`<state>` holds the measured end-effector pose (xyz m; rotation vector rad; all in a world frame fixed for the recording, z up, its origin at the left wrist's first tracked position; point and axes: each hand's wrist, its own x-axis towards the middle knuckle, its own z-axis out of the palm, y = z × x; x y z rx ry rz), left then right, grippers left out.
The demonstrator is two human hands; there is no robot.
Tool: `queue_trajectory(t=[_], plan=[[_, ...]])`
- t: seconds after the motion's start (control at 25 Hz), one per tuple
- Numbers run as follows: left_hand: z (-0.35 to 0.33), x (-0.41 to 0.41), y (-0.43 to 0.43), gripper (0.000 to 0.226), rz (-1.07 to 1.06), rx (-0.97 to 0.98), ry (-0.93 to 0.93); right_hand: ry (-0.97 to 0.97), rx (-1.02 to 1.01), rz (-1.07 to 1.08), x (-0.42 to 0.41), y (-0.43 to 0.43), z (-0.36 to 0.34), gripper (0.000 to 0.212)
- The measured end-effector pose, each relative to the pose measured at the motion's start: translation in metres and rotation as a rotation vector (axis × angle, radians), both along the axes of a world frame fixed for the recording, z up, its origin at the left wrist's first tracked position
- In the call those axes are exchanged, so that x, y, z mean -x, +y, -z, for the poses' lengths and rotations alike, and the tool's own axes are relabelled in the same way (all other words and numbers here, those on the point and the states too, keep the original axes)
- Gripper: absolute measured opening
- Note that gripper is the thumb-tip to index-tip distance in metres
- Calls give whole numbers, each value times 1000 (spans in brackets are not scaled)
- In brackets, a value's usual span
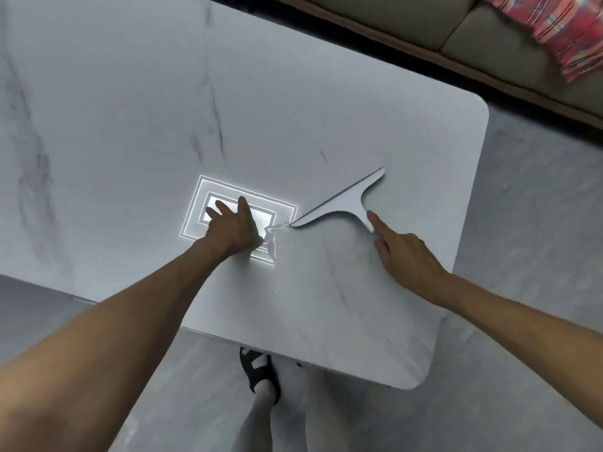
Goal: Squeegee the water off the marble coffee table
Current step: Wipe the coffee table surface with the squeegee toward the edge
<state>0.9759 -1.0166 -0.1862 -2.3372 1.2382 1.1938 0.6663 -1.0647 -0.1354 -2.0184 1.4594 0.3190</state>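
Observation:
The white marble coffee table (130, 109) fills most of the head view. A pale grey squeegee (347, 199) rests on it right of centre, blade running diagonally. My right hand (404, 256) is shut on its handle, index finger stretched along it. A small puddle of water (273, 238) lies at the blade's lower left end. My left hand (233, 226) presses flat on the tabletop just left of the puddle, fingers apart, holding nothing.
A bright reflection of a ceiling light (208, 207) shines on the marble under my left hand. A brown sofa (424, 34) with a red plaid cloth (554, 31) stands beyond the table's far edge. My foot in a black sandal (261, 373) stands on the grey floor by the near edge.

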Motion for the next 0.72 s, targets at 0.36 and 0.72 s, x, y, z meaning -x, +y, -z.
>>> queue_trajectory(t=[0.36,0.72], plan=[[-40,-55,123,25,-328,339,108,48,28,-107,-1,34,-55,33],[-16,-92,185,26,-580,356,-112,-102,-56,-819,-209,102,11,33]])
